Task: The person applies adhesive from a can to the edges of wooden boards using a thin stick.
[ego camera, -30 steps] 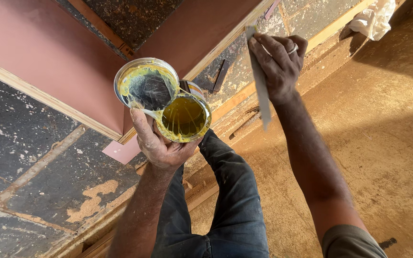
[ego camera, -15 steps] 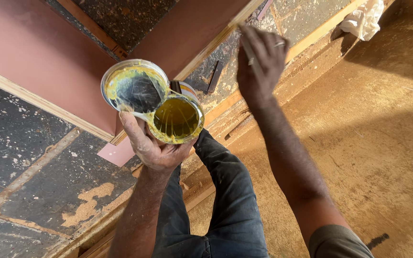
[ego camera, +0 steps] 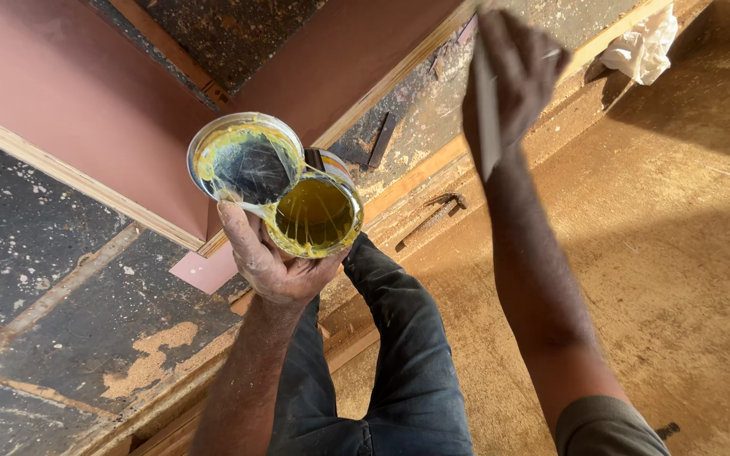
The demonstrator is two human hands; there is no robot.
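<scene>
- The open tin [ego camera: 315, 215], round and filled with a yellow-green liquid, sat in the left hand [ego camera: 276, 262] above the person's dark trouser leg [ego camera: 399, 338], near the middle of the view.
- The left hand's fingers [ego camera: 238, 232] were curled up around the tin from below, clasping it; the thumb side also pressed against the tin's lid [ego camera: 245, 163].
- That lid, round and metal, was held tilted just beside the tin and touching its rim; its inner face was dark grey with yellow smears around the edge.
- A strip of the tin's label showed at its far side as a band of white with orange and dark colour; what it bore was too small to tell.
- The right hand [ego camera: 509, 76] was raised well apart from the tin, toward the upper right, with its fingers closed around a thin pale flat strip [ego camera: 487, 114] that ran down past the wrist; the hand was blurred, so how tight the grasp was could not be told.
- Behind the tin lay a reddish-brown board [ego camera: 69, 110] with a pale plywood edge, over a dark, speckled surface [ego camera: 35, 279] with tan patches.
- A small pinkish square offcut [ego camera: 204, 270] lay just below the board's corner, beside the left hand.
- A crumpled white cloth [ego camera: 640, 46] lay at the upper right on a wooden edge, near the sawdust-coloured floor [ego camera: 678, 253].
</scene>
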